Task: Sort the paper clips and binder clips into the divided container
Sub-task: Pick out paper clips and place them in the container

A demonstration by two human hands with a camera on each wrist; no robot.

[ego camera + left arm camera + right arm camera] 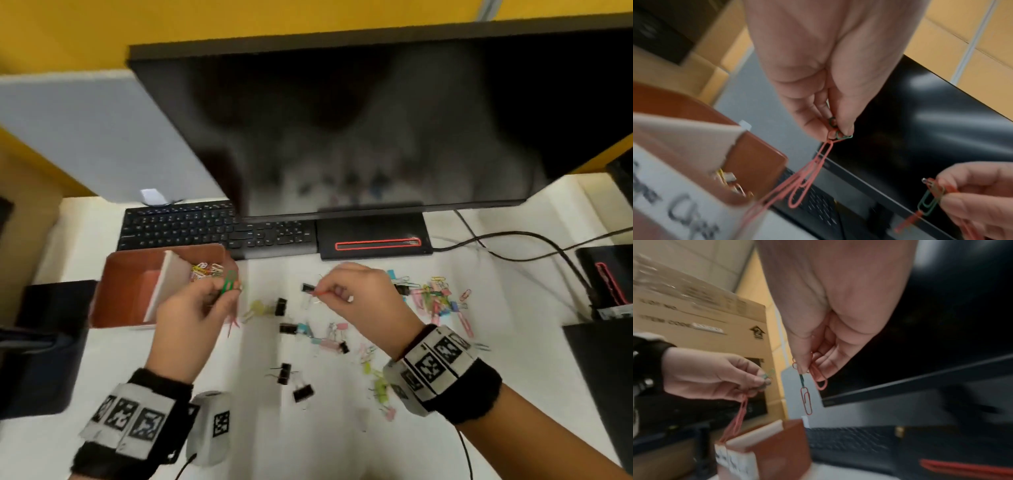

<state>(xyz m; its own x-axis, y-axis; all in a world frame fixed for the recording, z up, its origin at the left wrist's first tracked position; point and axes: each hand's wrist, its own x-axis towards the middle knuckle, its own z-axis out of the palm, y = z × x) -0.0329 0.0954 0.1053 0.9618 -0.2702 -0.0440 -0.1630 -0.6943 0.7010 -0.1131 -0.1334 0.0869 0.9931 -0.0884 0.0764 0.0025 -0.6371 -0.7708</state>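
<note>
Left hand (191, 318): near left, pinching linked green and pink paper clips (807, 175) beside the container.
Divided container (126, 274): left; coloured clips in far compartment.
Right hand (359, 301): pinching red paper clips (806, 400).
Binder clips (286, 373): scattered on table (308, 445), middle to right.

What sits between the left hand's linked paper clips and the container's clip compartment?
Nothing visible. The left hand pinches the linked paper clips just beside the brown container. Its open compartment already holding paper clips lies right behind the fingers, with only the rim between.
</note>
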